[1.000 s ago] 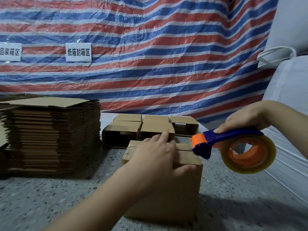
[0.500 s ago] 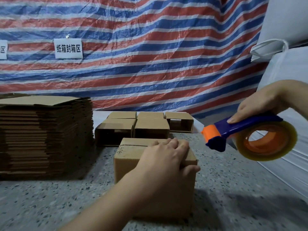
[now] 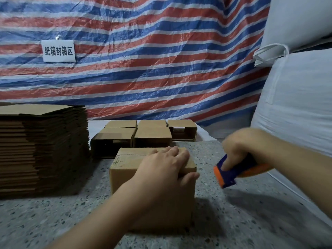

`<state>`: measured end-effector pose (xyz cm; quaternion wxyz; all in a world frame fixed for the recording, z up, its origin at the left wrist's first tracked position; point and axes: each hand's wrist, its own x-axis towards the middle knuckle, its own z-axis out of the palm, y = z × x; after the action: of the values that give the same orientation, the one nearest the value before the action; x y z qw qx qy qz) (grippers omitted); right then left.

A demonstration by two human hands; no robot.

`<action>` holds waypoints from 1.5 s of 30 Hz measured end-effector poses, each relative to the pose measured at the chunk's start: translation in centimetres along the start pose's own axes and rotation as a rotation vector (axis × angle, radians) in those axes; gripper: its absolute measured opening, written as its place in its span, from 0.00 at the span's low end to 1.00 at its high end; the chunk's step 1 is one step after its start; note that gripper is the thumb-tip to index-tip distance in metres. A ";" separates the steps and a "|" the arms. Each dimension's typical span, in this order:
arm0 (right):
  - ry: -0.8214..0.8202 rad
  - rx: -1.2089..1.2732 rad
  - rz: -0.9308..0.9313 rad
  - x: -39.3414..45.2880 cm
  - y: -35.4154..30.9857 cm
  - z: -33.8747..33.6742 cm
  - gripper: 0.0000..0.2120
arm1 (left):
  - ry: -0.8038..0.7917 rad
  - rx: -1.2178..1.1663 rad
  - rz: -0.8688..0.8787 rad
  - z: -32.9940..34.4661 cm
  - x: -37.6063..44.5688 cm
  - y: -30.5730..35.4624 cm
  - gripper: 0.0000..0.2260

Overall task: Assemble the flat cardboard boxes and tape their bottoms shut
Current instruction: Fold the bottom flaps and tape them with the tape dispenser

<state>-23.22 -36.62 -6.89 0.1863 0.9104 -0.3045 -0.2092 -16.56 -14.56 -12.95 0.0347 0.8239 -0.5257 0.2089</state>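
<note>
left hand (image 3: pixel 162 169) lies flat on the near cardboard box (image 3: pixel 152 191), fingers straight and together, while the right hand (image 3: pixel 239 150) grips the blurry tape dispenser (image 3: pixel 233 174) just right of it.

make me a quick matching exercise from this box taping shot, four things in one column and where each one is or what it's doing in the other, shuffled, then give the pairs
Things
1. left hand
2. right hand
3. stack of flat cardboard
4. white sign

Places or states
A. hangs on the striped tarp
B. sits at the left of the speckled table
C. lies palm down on top of the near box
D. grips the blue and orange tape dispenser

Pairs: 1-C, 2-D, 3-B, 4-A
</note>
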 end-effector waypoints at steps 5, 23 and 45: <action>0.484 0.320 0.033 3.4 -2.0 8.1 0.25 | 0.012 -0.014 -0.003 0.0 0.0 0.2 0.30; 0.200 1.644 -0.087 -0.2 -5.8 6.2 0.39 | 0.059 -0.020 -0.008 0.5 0.2 -0.1 0.29; 0.564 1.887 -0.352 -2.2 -11.7 10.2 0.21 | 0.064 -0.081 -0.020 0.5 0.0 -0.1 0.37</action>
<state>-24.31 -28.66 -20.34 -0.5808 0.7344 -0.1515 0.3170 -16.36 -14.65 -13.45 0.0867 0.8200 -0.5240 0.2133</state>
